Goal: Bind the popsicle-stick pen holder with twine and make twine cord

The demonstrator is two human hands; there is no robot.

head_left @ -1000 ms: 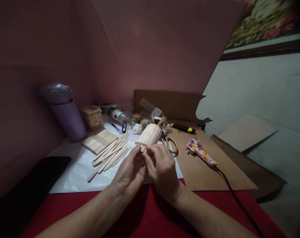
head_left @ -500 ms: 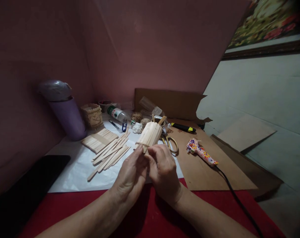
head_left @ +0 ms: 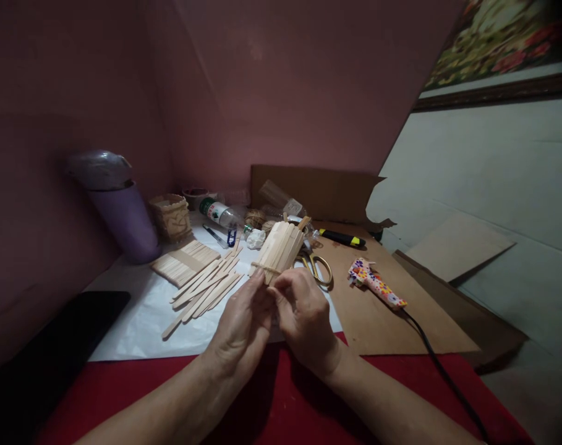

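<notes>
A bundle of wooden craft sticks (head_left: pixel 279 244), set side by side in a rounded row, tilts away from me above the white sheet. Twine (head_left: pixel 268 267) circles its near end. My left hand (head_left: pixel 246 318) is closed around that end, thumb against the sticks. Beside it, the fingers of my right hand (head_left: pixel 303 312) are pinched where the twine runs to them; the fingertips are partly hidden. Loose craft sticks (head_left: pixel 206 290) and a banded stack of sticks (head_left: pixel 185 262) lie to the left. Gold-handled scissors (head_left: pixel 322 270) rest just beyond my right hand.
On the right, a flower-patterned glue gun (head_left: pixel 376 284) with a black cord lies on cardboard (head_left: pixel 415 327). A black-yellow cutter (head_left: pixel 342 238), a plastic bottle (head_left: pixel 218 212), twine balls (head_left: pixel 255 218) and a decorated pot (head_left: pixel 170 217) stand behind. A purple flask (head_left: pixel 123 216) is at left.
The stick bundle has tipped and turned slightly, so more of the twine and near end shows. Both hands keep almost the same place; the view has shifted a little.
</notes>
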